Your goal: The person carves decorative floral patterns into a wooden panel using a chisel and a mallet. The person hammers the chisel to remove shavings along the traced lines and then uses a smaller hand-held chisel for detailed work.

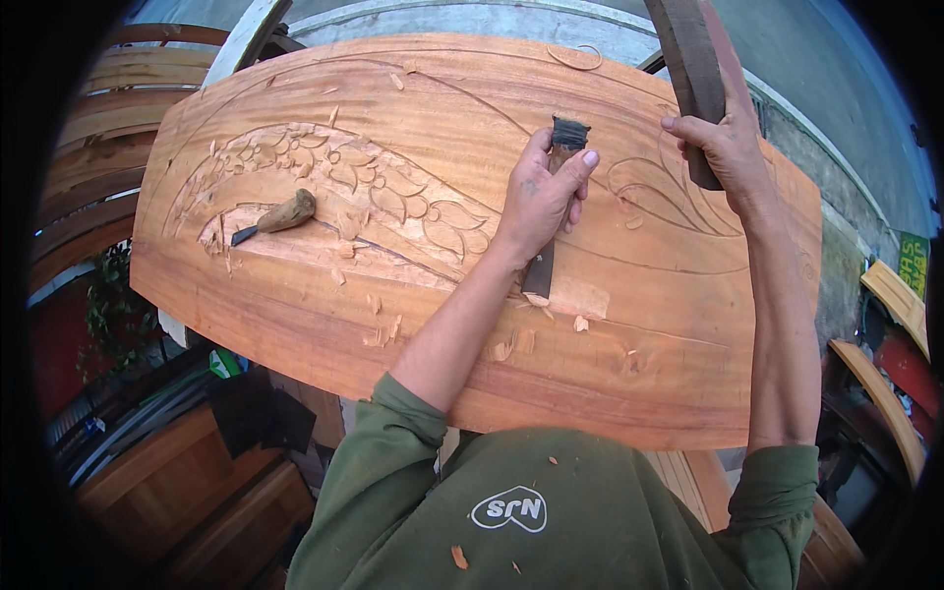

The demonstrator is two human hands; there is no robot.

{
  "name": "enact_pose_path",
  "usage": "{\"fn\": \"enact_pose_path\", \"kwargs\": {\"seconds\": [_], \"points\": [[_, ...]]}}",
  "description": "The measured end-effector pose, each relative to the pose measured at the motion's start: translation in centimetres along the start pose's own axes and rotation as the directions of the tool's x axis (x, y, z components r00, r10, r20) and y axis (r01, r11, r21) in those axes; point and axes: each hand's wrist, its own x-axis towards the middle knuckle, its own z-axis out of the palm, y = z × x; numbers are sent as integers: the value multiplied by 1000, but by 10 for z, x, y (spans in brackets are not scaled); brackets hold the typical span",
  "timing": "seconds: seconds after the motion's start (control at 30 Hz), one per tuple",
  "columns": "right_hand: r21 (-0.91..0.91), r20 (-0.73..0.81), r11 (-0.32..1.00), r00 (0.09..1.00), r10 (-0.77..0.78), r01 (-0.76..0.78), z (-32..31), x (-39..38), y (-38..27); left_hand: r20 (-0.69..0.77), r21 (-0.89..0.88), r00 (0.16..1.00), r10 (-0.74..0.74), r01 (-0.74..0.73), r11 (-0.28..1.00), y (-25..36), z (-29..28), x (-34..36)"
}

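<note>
My left hand point(539, 202) is closed around a wide chisel point(538, 277), its handle topped with a black wrapping. The blade points down toward me, its edge at a pale cut strip in the carved wooden panel point(393, 295). Raised over the panel's right side, my right hand point(730, 149) is wrapped round the near part of a long dark wooden block point(688, 64), which runs out of the top of the picture. Flower and leaf carvings point(369, 182) fill a curved band on the left, and a second chisel point(285, 212) with a rounded wooden handle lies there.
Wood shavings point(393, 329) are scattered over the panel. Slatted woodwork point(147, 74) stands at the far left. Below the panel's left side are wooden boards point(177, 482) and dark strips. Curved wooden pieces point(885, 393) stand at the right.
</note>
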Motion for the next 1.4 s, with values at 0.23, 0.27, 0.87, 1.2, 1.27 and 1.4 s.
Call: {"fn": "enact_pose_path", "kwargs": {"seconds": [0.23,0.27,0.87,1.2,1.27,1.4], "points": [[-215,299,885,890,-344,414,-10,6,3,-3,43,1000,1,-1,999,3,-1,-9],[-125,112,969,974,-198,211,-7,11,-1,2,22,1000,2,-2,1000,4,0,-7],[36,-53,931,931,-362,364,5,-47,5,-1,-22,1000,14,-14,1000,48,11,-15],[-1,-142,973,963,-229,231,-19,-25,0,4,39,998,70,-70,997,0,33,11],[-323,137,917,970,-199,234,-30,-20,9,32,67,999,2,-4,998,2,31,6],[-306,149,893,943,-296,329,-52,-9,15,32,48,999,23,-25,999,-4,29,8]]}}
